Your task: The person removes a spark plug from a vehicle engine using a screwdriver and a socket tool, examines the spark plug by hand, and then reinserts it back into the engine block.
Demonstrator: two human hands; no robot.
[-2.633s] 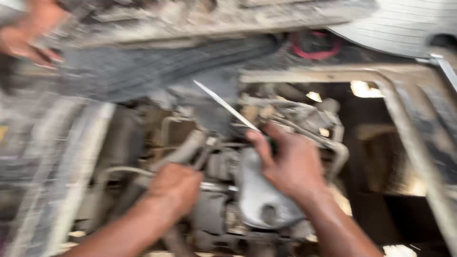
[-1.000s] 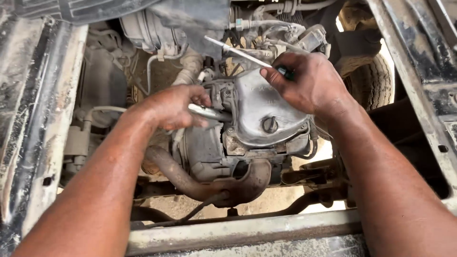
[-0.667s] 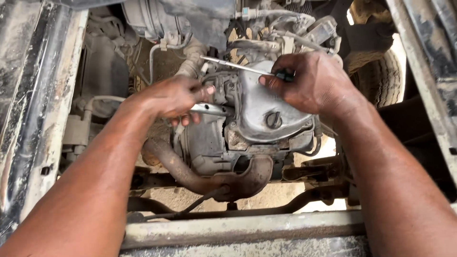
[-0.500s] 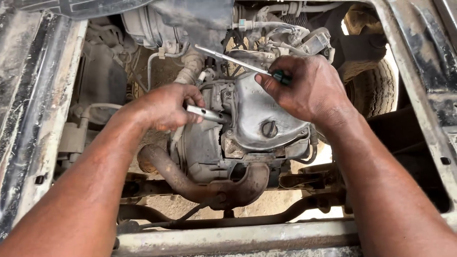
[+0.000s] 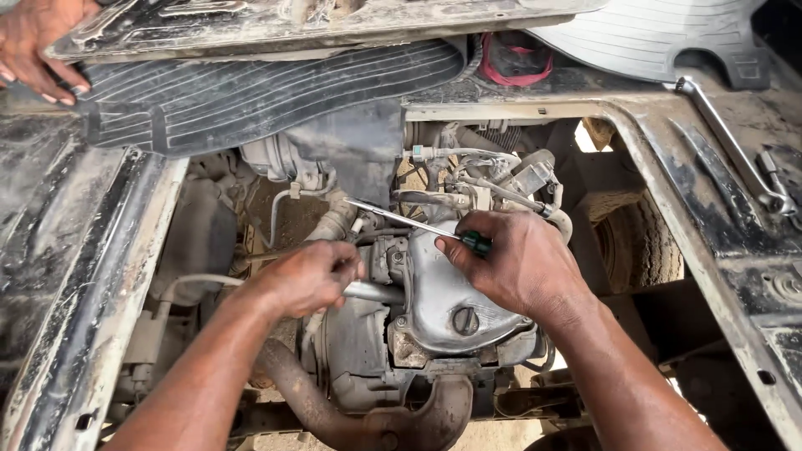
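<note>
Right hand (image 5: 522, 263) grips a green-handled screwdriver (image 5: 418, 224), its thin shaft angled up-left above the grimy engine (image 5: 443, 305); left hand (image 5: 309, 276) clasps a metal tube (image 5: 376, 291) beside it; dusty frame (image 5: 109, 276); ribbed mat (image 5: 251, 92) above.

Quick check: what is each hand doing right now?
Left hand: closed around a silver metal bar.
Right hand: closed on a green-handled screwdriver.

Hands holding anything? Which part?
Right hand grips a screwdriver by its green handle. Left hand closes on one end of a silver metal tool.
</note>
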